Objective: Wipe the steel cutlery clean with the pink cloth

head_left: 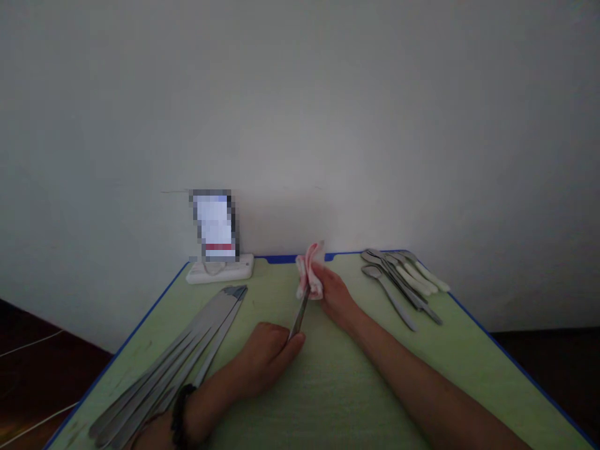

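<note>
My left hand (pixel 273 355) grips the near end of a slim metal utensil (pixel 299 317), which slants up and away from me above the table. Its far end disappears into a crumpled pink-and-white cloth (pixel 310 275), so I cannot tell what kind of utensil it is. The fingers of my right hand (pixel 332 295) are closed on that cloth, pressing it around the utensil. Off to the right lie several metal spoons (pixel 391 294), a few with pale handles. Left of my left hand, several long flat metal pieces of cutlery (pixel 187 350) are fanned out, partly covered by my forearm.
A lit phone (pixel 215 226), blurred out, leans upright on a white power strip or stand (pixel 220 269) at the back left. The light green table (pixel 337 387) has a blue edge and meets a plain wall (pixel 300 112). White cables (pixel 32 344) run at the far left.
</note>
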`<state>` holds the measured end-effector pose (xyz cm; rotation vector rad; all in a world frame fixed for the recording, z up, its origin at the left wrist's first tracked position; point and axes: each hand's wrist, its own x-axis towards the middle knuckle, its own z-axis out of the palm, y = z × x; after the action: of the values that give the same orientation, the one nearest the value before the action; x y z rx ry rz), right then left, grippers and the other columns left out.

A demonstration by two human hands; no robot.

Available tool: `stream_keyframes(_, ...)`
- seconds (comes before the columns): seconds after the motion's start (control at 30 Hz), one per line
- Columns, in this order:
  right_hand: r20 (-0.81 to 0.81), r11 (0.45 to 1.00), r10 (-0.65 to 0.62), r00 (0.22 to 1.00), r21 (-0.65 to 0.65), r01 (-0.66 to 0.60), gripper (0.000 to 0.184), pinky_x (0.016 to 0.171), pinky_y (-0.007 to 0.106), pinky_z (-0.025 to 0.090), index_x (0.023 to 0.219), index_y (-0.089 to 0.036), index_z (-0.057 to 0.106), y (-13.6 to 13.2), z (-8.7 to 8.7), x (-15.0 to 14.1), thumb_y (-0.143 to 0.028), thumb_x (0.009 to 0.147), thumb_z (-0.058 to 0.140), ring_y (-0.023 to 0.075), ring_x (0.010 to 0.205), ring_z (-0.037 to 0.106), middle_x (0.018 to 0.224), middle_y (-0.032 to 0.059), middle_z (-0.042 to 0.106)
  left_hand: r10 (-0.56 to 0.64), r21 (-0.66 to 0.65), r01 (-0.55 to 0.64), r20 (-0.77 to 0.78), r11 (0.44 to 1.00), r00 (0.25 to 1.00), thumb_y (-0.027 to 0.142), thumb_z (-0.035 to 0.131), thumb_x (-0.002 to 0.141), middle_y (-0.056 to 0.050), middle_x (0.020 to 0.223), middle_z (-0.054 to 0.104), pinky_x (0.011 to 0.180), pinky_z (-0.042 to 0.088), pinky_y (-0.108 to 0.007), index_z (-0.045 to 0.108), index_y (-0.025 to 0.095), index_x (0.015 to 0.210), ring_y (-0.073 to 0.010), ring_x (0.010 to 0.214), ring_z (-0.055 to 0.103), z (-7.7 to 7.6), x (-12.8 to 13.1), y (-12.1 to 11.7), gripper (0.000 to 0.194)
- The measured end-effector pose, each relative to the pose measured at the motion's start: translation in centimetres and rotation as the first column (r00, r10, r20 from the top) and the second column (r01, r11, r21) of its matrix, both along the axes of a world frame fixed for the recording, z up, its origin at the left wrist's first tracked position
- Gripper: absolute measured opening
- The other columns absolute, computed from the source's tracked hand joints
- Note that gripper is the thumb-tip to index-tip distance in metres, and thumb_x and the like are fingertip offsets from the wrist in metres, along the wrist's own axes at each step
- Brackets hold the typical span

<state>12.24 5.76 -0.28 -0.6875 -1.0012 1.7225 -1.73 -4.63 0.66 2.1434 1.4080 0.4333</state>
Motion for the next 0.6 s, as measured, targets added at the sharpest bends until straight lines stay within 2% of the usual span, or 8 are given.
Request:
stream_keyframes(0.1, 0.194, 0.970, 0.205, 0.959, 0.094, -0.226, 0.037, 0.048, 0.023, 0.035, 0.072, -0.014, 0.062, -1.5, 0.1, -0.8, -0.051, 0.075, 0.061, 0.0090, 0.047, 0.048, 0.059, 0.0003, 0.062, 0.008, -0.020, -0.007, 0.016, 1.000, 1.000, 0.042, 0.021, 0.092, 0.004, 0.052, 0.030, 0.053, 0.025, -0.025, 0.028, 0.020, 0.054, -0.0100, 0.047, 0.032, -0.3, 0.1, 0.2, 0.044)
stream_keyframes(0.17, 0.213, 0.959, 0.248, 0.945, 0.086, -0.271, 0.037, 0.047, 0.023, 0.033, 0.073, -0.015, 0.061, -2.0, 0.1, -1.2, -0.052, 0.074, 0.062, 0.0090, 0.047, 0.048, 0.059, -0.0003, 0.061, 0.012, -0.021, -0.012, 0.013, 1.000, 1.000, 0.042, 0.022, 0.091, 0.003, 0.052, 0.034, 0.054, 0.026, -0.026, 0.031, 0.020, 0.054, -0.0105, 0.048, 0.035, -0.4, 0.2, 0.3, 0.044)
stream_keyframes(0.23, 0.169, 0.970, 0.224, 0.960, 0.054, -0.236, 0.035, 0.049, 0.023, 0.034, 0.073, -0.015, 0.061, -2.0, -0.1, -1.4, -0.051, 0.072, 0.064, 0.0097, 0.048, 0.049, 0.060, -0.0003, 0.061, 0.054, -0.017, -0.054, 0.001, 0.998, 0.999, 0.043, 0.023, 0.091, 0.002, 0.052, 0.036, 0.054, 0.027, -0.026, 0.031, 0.020, 0.054, -0.0109, 0.048, 0.036, -0.3, 0.3, 0.4, 0.044)
stream_keyframes(0.3, 0.079, 0.990, 0.138, 0.987, 0.009, -0.139, 0.034, 0.051, 0.024, 0.037, 0.071, -0.016, 0.060, -1.7, -0.3, -1.4, -0.050, 0.071, 0.065, 0.0107, 0.051, 0.050, 0.060, 0.0000, 0.060, 0.083, -0.027, -0.082, 0.018, 0.996, 0.996, 0.042, 0.023, 0.091, 0.002, 0.054, 0.039, 0.053, 0.028, -0.025, 0.033, 0.020, 0.057, -0.0115, 0.049, 0.038, -0.2, 0.3, 0.3, 0.042)
stream_keyframes(0.43, -0.086, 0.998, -0.021, 0.996, -0.053, 0.017, 0.034, 0.053, 0.025, 0.038, 0.064, -0.016, 0.059, -1.0, -0.5, -1.3, -0.049, 0.068, 0.066, 0.0108, 0.049, 0.048, 0.054, -0.0008, 0.057, 0.014, -0.015, -0.013, 0.091, 1.000, 0.996, 0.039, 0.023, 0.093, 0.001, 0.063, 0.049, 0.057, 0.034, -0.023, 0.040, 0.021, 0.069, -0.0124, 0.056, 0.044, 0.2, 0.2, 0.0, 0.034)
stream_keyframes(0.6, -0.108, 0.999, 0.024, 0.994, -0.045, -0.029, 0.031, 0.057, 0.026, 0.040, 0.067, -0.015, 0.060, -1.2, -0.1, -1.2, -0.045, 0.070, 0.067, 0.0115, 0.052, 0.051, 0.057, 0.0007, 0.060, 0.066, -0.029, -0.064, 0.072, 0.998, 0.995, 0.035, 0.021, 0.093, 0.002, 0.061, 0.050, 0.058, 0.036, -0.024, 0.041, 0.021, 0.070, -0.0129, 0.053, 0.045, 0.3, 0.3, -0.2, 0.034)
